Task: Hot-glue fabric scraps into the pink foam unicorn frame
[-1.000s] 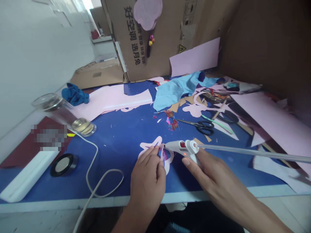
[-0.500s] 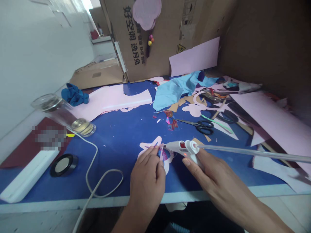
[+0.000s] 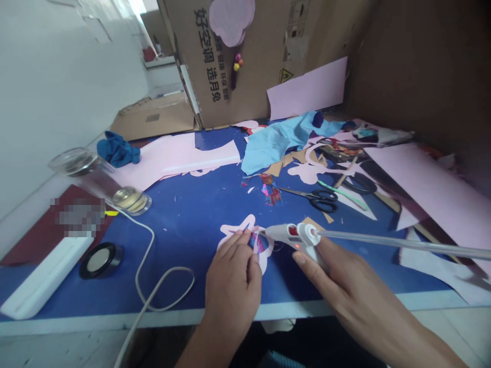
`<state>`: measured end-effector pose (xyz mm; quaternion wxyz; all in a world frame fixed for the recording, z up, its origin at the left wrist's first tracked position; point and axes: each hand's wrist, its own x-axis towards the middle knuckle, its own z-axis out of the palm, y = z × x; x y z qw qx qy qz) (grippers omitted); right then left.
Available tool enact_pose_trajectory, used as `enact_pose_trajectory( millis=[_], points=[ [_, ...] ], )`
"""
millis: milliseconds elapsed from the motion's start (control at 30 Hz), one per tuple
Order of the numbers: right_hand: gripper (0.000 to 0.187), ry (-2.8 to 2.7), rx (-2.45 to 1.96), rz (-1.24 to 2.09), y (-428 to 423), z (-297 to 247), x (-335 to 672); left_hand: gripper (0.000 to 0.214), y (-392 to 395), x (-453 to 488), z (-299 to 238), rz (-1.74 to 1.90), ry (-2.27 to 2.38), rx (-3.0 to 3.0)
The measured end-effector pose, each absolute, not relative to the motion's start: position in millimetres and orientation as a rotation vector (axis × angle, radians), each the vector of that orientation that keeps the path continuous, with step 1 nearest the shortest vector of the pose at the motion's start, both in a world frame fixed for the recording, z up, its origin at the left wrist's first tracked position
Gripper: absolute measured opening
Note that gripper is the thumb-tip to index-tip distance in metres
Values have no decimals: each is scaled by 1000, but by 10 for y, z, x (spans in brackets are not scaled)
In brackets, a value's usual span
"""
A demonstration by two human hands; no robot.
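My right hand [image 3: 337, 278] grips a white hot glue gun [image 3: 295, 236] with a long clear glue stick [image 3: 399, 244] sticking out to the right. Its nozzle points left at a pink paper cutout [image 3: 240, 228] lying on the blue table [image 3: 184, 214]. My left hand [image 3: 232, 276] rests on that cutout, fingers pressed down on its edge beside a small shiny coloured piece [image 3: 260, 244]. The glue gun's white cord [image 3: 153, 286] loops across the table at the left.
Black scissors [image 3: 318, 198] lie behind the glue gun among pink and light blue paper scraps [image 3: 280, 138]. A clear glass jar [image 3: 99, 179], a black tape roll [image 3: 100, 259] and a white bar [image 3: 42, 281] sit at the left. Cardboard boxes [image 3: 245, 56] stand behind.
The glue gun and my right hand have shifted slightly right and down, the nozzle drawing back a little from the cutout. My left hand has stayed in place.
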<state>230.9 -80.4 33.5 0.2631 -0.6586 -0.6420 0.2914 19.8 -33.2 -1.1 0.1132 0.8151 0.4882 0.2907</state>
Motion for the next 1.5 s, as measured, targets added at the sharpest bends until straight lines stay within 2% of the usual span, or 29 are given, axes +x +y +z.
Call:
enact_pose_trajectory(
  millis=[700,833,933,1000,1067,1233,1500],
  points=[
    [36,-1679,-1767,685,-1011,439,2373,21,-333,198,-32,826,1440,2404],
    [31,-1583,-1783,720,-1073,394,2454,15,-344,207,-23,832,1434,2401],
    [36,-1393,-1805,706,-1011,345,2523,13,-348,204,-16,848,1429,2407],
    [42,-1230,-1801,822,-898,315,2557,14,-347,198,-10,860,1416,2418],
    [46,-1074,-1696,1117,-747,306,2572,17,-344,192,-3,869,1399,2435],
    [31,-574,-1326,1556,-393,443,2511,22,-341,189,-1,854,1396,2458],
    [16,-477,-1154,1741,-101,616,2189,21,-348,199,-24,875,1408,2467]
  ],
)
